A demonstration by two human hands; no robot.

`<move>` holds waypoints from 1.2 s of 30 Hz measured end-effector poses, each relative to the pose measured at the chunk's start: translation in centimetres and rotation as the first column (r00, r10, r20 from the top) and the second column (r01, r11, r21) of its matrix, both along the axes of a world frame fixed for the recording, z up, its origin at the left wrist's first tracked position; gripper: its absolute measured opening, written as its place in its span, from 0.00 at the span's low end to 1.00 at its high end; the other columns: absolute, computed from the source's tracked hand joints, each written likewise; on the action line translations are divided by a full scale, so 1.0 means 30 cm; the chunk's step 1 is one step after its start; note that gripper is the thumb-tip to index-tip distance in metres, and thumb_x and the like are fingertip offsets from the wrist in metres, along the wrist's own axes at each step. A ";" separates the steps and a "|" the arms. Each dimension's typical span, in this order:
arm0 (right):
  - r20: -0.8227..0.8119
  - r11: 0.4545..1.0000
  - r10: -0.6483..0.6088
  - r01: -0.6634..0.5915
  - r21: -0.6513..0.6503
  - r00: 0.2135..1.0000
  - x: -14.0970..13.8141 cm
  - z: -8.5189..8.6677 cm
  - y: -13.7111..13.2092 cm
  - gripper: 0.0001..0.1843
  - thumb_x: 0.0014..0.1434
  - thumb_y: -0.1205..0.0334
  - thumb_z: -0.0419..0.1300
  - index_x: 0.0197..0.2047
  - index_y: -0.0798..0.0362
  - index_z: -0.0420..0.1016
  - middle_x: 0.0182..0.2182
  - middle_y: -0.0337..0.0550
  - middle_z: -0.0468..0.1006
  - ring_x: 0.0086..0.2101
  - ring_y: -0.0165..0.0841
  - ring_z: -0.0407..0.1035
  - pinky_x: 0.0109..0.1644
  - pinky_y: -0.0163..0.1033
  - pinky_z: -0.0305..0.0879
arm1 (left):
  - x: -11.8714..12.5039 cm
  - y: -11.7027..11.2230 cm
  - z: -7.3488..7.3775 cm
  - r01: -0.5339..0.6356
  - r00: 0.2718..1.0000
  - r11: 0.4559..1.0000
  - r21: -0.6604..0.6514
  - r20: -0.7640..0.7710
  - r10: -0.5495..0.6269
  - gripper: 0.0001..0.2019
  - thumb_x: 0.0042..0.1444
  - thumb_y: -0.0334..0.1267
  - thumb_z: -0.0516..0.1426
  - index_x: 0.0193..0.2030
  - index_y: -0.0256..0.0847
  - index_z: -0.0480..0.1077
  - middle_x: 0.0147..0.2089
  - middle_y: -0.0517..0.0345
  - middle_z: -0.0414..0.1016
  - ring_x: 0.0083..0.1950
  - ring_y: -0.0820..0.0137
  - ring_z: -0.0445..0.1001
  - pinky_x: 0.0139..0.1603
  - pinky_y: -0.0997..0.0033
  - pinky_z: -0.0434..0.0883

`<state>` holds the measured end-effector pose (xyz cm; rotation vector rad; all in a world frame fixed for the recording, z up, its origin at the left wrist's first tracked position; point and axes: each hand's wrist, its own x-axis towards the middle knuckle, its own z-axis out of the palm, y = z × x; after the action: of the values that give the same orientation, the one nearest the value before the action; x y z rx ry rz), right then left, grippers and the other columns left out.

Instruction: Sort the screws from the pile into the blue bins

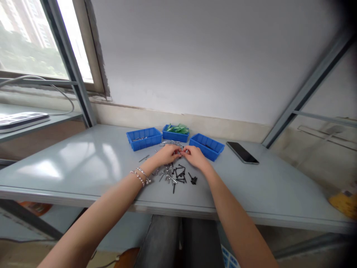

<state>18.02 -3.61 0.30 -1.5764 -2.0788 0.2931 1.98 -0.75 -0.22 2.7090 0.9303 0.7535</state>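
Note:
My left hand (169, 154) and my right hand (193, 155) meet above the pile, both with fingers pinched together. What sits between the fingertips is too small to make out. Under and in front of them lie several silver screws (168, 173) and several black screws (180, 173), loose on the grey table (111, 178). More silver screws (175, 142) are spread behind the hands. The left blue bin (147, 143) holds some silver pieces, the middle blue bin (175, 137) green plastic packets (180, 129), and the right blue bin (213, 154) dark pieces.
A phone (242, 152) lies right of the bins. Metal frame posts (72, 70) rise at the table's back left and right, before a white wall. On a side shelf at left rests a white-topped device (23, 120) near a cable (63, 93).

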 end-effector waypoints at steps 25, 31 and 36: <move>-0.075 0.998 -0.021 0.025 0.053 0.997 -0.001 -0.004 0.012 0.13 0.55 0.58 0.49 0.25 0.54 0.69 0.21 0.39 0.69 0.24 0.28 0.60 0.28 0.32 0.50 | 0.007 -0.010 0.006 0.000 0.998 1.000 0.015 0.064 -0.001 0.07 0.53 0.36 0.51 0.35 0.35 0.67 0.31 0.55 0.70 0.31 0.71 0.67 0.34 0.71 0.65; -0.123 0.997 -0.032 0.039 0.061 0.992 -0.002 0.001 0.006 0.10 0.54 0.60 0.50 0.27 0.54 0.68 0.21 0.38 0.69 0.25 0.28 0.61 0.29 0.32 0.51 | 0.007 -0.015 0.015 -0.008 0.997 1.000 0.019 0.075 0.006 0.08 0.54 0.36 0.50 0.36 0.36 0.68 0.32 0.55 0.70 0.34 0.71 0.68 0.36 0.70 0.64; -0.151 0.998 -0.019 0.028 0.062 0.988 -0.003 0.003 0.003 0.10 0.54 0.60 0.51 0.27 0.54 0.68 0.20 0.37 0.68 0.25 0.28 0.61 0.29 0.31 0.51 | 0.007 -0.017 0.019 -0.009 0.997 0.999 0.042 0.077 0.006 0.08 0.55 0.36 0.49 0.34 0.36 0.67 0.33 0.55 0.70 0.34 0.71 0.67 0.36 0.71 0.64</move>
<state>17.94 -3.51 0.39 -1.4927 -1.9344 0.3233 2.19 -1.26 0.36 2.6928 0.9183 0.8821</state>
